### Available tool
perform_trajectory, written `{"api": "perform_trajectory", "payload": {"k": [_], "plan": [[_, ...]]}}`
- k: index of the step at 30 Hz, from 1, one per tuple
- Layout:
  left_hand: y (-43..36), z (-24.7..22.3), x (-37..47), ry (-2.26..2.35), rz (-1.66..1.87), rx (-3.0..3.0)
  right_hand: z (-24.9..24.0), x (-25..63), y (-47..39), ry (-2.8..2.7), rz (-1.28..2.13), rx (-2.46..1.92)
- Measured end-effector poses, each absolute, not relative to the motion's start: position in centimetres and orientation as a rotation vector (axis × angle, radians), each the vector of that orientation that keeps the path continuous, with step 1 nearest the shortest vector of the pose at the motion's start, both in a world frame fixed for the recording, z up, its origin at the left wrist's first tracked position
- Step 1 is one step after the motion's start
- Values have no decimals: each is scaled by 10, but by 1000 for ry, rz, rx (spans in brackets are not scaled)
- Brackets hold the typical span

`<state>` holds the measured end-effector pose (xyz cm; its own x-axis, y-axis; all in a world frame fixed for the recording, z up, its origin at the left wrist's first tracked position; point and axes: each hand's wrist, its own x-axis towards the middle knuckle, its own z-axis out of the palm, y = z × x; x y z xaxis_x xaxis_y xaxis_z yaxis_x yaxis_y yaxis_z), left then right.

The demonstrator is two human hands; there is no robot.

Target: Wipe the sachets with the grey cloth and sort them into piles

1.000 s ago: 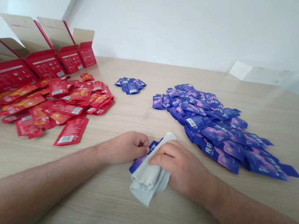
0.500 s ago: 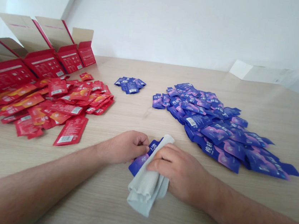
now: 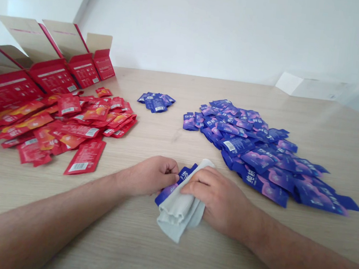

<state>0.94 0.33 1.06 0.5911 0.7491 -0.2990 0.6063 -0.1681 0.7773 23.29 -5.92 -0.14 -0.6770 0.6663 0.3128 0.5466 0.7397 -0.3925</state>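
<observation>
My left hand (image 3: 153, 177) pinches the left edge of a blue-and-purple sachet (image 3: 169, 190) between thumb and fingers. Closed around a folded pale cloth (image 3: 176, 205), my right hand (image 3: 219, 199) presses it against the sachet's face. The cloth covers the right part of the sachet, and its loose lower end hangs over the table. Right of my hands spreads a big pile of blue sachets (image 3: 261, 156). A smaller group of blue sachets (image 3: 156, 102) lies farther back in the middle.
Red-and-orange sachets (image 3: 81, 153) lie heaped on the left of the wooden table (image 3: 140, 251). Behind them stands a row of red cardboard boxes (image 3: 53, 79) with flaps raised. A white box-like object (image 3: 311, 88) rests at the back right by the wall.
My right hand and the cloth have shifted slightly up and away along the sachet, and the cloth's hanging end has risen. My left hand has barely moved.
</observation>
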Motion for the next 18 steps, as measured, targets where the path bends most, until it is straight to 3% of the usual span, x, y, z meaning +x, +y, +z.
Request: {"api": "perform_trajectory", "payload": {"k": [18], "plan": [[3,11,9,1090,192,1864,-2,231,-62,-2533,351,-874]]}}
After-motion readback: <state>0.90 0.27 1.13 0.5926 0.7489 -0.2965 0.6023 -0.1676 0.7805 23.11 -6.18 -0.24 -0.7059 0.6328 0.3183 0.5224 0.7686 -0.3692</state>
